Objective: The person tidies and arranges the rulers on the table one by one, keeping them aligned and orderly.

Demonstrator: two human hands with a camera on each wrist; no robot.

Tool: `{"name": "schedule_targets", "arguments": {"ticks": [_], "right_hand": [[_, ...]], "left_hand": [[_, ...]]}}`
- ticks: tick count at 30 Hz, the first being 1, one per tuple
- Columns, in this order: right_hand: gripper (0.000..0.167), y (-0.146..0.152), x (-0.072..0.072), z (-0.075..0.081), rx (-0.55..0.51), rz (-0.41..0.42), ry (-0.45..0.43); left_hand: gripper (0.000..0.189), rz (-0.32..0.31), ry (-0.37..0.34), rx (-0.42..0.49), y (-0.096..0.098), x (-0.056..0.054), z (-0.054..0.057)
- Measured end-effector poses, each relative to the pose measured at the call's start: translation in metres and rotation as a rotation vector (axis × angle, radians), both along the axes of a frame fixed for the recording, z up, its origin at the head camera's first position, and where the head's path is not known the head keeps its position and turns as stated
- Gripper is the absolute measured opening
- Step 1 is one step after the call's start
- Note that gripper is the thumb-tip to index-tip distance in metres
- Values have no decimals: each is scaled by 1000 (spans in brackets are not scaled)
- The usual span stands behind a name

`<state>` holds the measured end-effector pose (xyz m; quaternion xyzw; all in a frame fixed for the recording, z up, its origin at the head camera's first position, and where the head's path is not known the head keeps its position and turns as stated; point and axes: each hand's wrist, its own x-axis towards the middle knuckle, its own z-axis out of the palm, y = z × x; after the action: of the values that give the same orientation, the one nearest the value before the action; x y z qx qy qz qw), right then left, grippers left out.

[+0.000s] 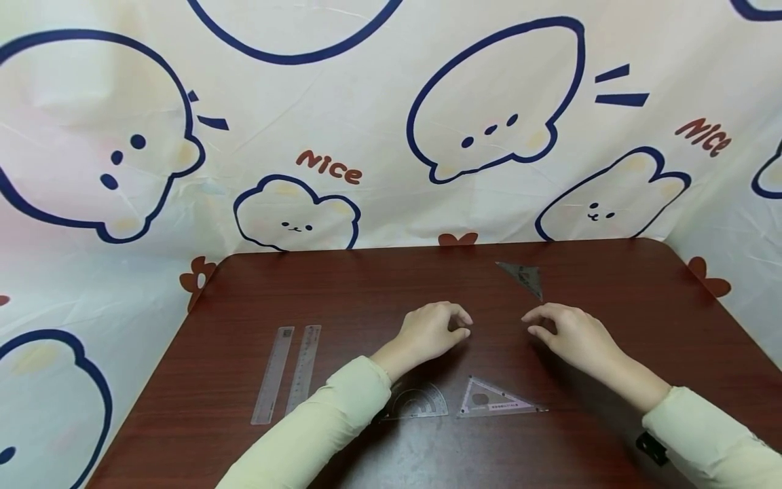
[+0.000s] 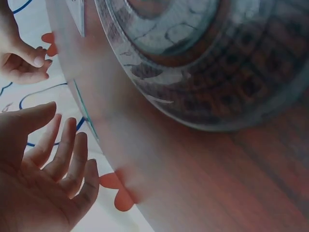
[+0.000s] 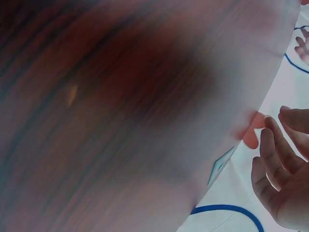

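Note:
My left hand (image 1: 432,331) hovers over the middle of the table with loosely bent fingers and nothing in them. Below its wrist lies a clear protractor (image 1: 421,401), partly covered by the sleeve; it looms large in the left wrist view (image 2: 203,92). To the right of the protractor lies a clear set square (image 1: 497,399). My right hand (image 1: 571,333) is held over the table farther right, fingers relaxed, holding nothing. Just beyond its fingertips, toward the back edge, lies a second, darker set square (image 1: 527,277).
Two clear straight rulers, a left one (image 1: 273,375) and a right one (image 1: 303,367), lie side by side on the left of the brown table (image 1: 366,292). A white cloth (image 1: 379,122) printed with cartoon figures hangs behind the table and along its sides.

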<state>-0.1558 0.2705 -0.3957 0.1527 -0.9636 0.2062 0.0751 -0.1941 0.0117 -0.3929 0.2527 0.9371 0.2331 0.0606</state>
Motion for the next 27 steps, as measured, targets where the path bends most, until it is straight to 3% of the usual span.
{"name": "schedule_targets", "arguments": {"ticks": [13,27], "right_hand": [[15,17,-15,-3,-4,-68,-46],[16,30,-34,-6,-25,-109,-67]], "left_hand": [[19,-47,0,21,9,-11,-1],[21,-21,-1,19,18,-26,-1]]}}
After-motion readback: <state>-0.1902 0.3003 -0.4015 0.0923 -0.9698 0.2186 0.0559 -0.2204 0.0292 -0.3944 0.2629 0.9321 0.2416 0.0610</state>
